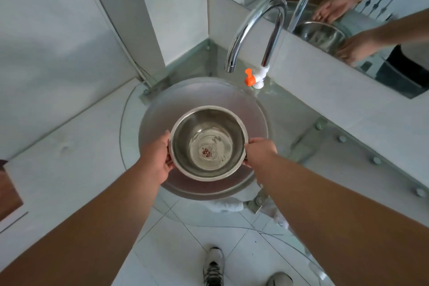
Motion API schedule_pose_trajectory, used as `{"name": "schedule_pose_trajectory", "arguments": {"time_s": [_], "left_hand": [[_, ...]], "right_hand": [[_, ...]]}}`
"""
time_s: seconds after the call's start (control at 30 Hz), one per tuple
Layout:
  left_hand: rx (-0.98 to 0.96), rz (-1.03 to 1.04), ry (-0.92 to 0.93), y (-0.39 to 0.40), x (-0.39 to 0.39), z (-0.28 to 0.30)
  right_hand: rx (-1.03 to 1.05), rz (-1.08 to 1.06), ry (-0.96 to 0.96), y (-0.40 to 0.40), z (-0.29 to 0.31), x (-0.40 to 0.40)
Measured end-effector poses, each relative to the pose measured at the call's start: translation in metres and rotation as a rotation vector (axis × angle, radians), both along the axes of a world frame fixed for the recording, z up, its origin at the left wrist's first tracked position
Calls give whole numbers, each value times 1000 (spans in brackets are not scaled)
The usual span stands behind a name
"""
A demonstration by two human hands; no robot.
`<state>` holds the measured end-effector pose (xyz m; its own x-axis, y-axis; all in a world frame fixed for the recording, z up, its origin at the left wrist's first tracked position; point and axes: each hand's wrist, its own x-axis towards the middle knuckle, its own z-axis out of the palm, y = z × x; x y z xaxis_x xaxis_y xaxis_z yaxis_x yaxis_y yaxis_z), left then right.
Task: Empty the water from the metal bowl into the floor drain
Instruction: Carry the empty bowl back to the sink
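Holding the metal bowl (208,143) by its rim, left grip (156,158) and right grip (259,151) tight on each side, over the glass sink (157,109), below the tap (253,32).

Glass counter (301,109) carries frosted basin (185,97), chrome tap (257,30); white tiled floor (185,239) beneath.
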<state>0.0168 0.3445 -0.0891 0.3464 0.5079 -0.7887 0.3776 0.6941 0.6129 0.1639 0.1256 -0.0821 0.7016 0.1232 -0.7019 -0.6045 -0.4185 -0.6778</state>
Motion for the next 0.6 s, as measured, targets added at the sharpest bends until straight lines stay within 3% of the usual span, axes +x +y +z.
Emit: {"name": "schedule_pose_trajectory", "arguments": {"time_s": [0.3,0.6], "left_hand": [[-13,-23,-25,13,6,-22],[20,-10,-57,13,13,-29]], "right_hand": [[-136,41,-52,23,-28,4],[-143,4,-56,36,-31,7]]}}
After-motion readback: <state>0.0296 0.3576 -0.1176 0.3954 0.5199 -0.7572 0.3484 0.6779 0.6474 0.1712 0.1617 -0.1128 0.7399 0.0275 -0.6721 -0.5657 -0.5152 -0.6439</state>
